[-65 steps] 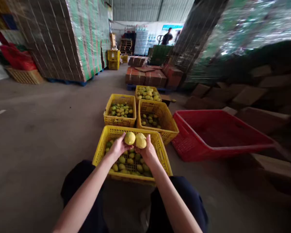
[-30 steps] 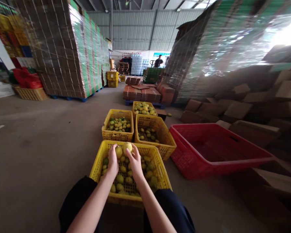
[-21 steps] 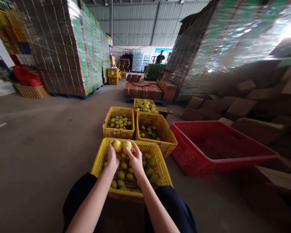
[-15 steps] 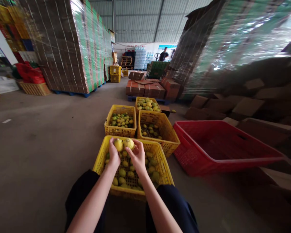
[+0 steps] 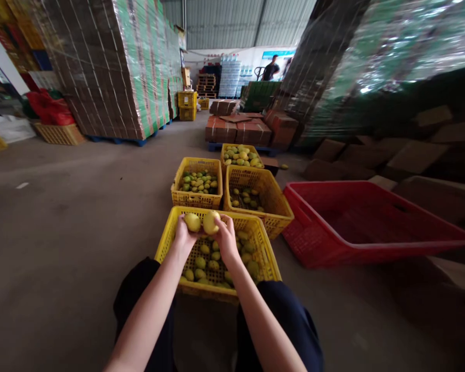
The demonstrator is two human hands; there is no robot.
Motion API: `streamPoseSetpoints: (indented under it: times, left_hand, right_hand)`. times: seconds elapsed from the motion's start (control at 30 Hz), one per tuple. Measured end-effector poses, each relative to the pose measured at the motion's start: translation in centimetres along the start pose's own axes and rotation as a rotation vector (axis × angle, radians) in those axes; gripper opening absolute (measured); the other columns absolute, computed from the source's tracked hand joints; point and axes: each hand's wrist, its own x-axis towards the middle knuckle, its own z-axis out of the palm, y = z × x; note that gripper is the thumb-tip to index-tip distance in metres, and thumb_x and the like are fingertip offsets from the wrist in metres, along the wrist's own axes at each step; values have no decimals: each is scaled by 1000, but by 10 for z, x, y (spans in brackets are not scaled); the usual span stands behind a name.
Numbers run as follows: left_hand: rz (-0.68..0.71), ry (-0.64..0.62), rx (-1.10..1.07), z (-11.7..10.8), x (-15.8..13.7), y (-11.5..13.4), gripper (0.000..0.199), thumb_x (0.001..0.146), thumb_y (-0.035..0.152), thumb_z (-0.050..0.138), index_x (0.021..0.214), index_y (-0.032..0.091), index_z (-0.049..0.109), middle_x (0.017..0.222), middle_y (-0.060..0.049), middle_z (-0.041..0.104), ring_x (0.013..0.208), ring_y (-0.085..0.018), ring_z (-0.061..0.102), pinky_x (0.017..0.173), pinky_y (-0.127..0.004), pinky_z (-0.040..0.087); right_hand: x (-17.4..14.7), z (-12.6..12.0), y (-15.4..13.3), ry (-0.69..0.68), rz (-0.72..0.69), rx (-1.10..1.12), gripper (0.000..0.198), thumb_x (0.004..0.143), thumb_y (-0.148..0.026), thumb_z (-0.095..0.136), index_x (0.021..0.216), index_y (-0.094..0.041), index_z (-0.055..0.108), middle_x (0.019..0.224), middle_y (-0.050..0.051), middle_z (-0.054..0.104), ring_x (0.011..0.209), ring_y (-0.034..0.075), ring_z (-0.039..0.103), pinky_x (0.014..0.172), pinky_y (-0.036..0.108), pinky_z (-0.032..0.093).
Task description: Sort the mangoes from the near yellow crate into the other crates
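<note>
While both hands are each on one yellow-green fruit, the job looks mid-run: those two are out, lots of others sit in crates. Left hand (image 5: 184, 237) is half-curled, cupping the left fruit (image 5: 192, 222) from the left and below. Right hand (image 5: 227, 240) is curled about as far, thumb on the near face of the right fruit (image 5: 211, 222), other fingers round its right side, partly hidden. Both fruits are up over the far part of the near yellow crate (image 5: 265, 249), side by side; can't tell if they touch. Done so far, by the look of it: fruit is spread over four yellow crates. Far-left crate (image 5: 197, 200) and farthest crate (image 5: 223, 156) show the fuller loads, right-hand crate (image 5: 276, 200) only a scatter toward its left. Left over: the two in hand, not set down, plus loose fruit (image 5: 200, 262) across the near crate's floor, some hidden behind the forearms. Exact count not readable. Red crate (image 5: 313, 244) stands to the right, well apart from both hands.
</note>
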Motion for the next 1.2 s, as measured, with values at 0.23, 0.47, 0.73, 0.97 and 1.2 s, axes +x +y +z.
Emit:
streamPoseSetpoints:
  times: [0.23, 0.47, 0.73, 0.97, 1.2]
  left_hand:
    - [103, -66, -73, 2, -12, 10, 14, 86, 30, 61, 82, 19, 55, 72, -1, 58, 61, -12, 61, 53, -20, 53]
    - [-35, -189, -125, -3, -14, 13, 30, 96, 37, 46, 93, 14, 64, 71, -6, 64, 64, -15, 64, 53, -23, 57]
    - [70, -43, -78, -4, -8, 13, 13, 87, 28, 63, 81, 16, 59, 69, -1, 59, 59, -10, 60, 49, -16, 52]
    - [8, -90, -149, -5, -6, 12, 26, 95, 29, 46, 93, 12, 65, 74, -8, 65, 66, -16, 65, 54, -25, 59]
    - [-7, -77, 20, -3, -8, 14, 12, 89, 23, 56, 91, 13, 63, 68, -5, 63, 58, -12, 61, 45, -16, 52]
  right_hand:
    - [10, -12, -20, 120, 147, 264, 30, 70, -48, 71, 78, -22, 58, 63, -2, 65, 53, 15, 61, 45, 26, 50]
    - [4, -20, -26, 82, 233, 271, 38, 77, -59, 67, 76, -21, 59, 62, 0, 66, 52, 14, 63, 42, 24, 50]
    - [8, -20, -17, 176, 281, 276, 31, 76, -50, 70, 77, -22, 57, 57, -3, 63, 48, 13, 60, 38, 21, 46]
    - [11, -24, -10, 139, 359, 256, 40, 84, -61, 55, 80, -21, 60, 63, 2, 69, 46, 15, 60, 38, 24, 46]
    - [7, -21, -16, 102, 442, 264, 35, 80, -54, 65, 72, -20, 57, 53, 0, 62, 45, 14, 57, 35, 21, 42]
